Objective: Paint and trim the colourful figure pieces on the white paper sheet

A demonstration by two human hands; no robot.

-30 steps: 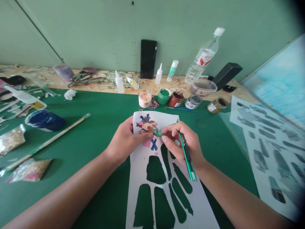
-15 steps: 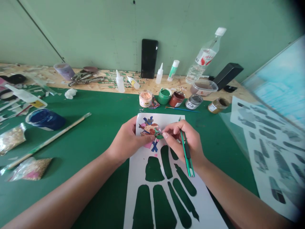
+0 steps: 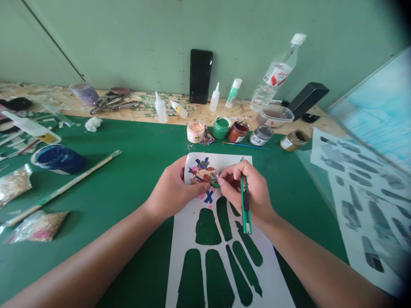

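Observation:
A white paper sheet [image 3: 189,231] with several long cut-out openings lies before me, and green shows through them. Near its top edge is a small coloured figure [image 3: 203,173] in brown, pink, blue and green. My left hand [image 3: 175,184] grips the sheet's upper left side, its thumb on top against the figure and its other fingers hidden beneath. A green utility knife [image 3: 245,207] with a black slider rests in my right hand [image 3: 248,186], handle pointing down toward me. That hand's thumb and index finger also pinch at the figure's small green part [image 3: 214,184], close to my left thumb.
Open paint jars [image 3: 221,127] and a thin blue brush [image 3: 246,146] stand and lie beyond the sheet. At left are a dark blue paint jar [image 3: 59,159], a long stick [image 3: 64,188] and glitter bags [image 3: 41,226]. More cut paper sheets [image 3: 349,184] lie at right.
The utility knife has swung slightly left and more upright in my right hand. The sheet's lower part has shifted a little left. Both hands keep their places at the figure.

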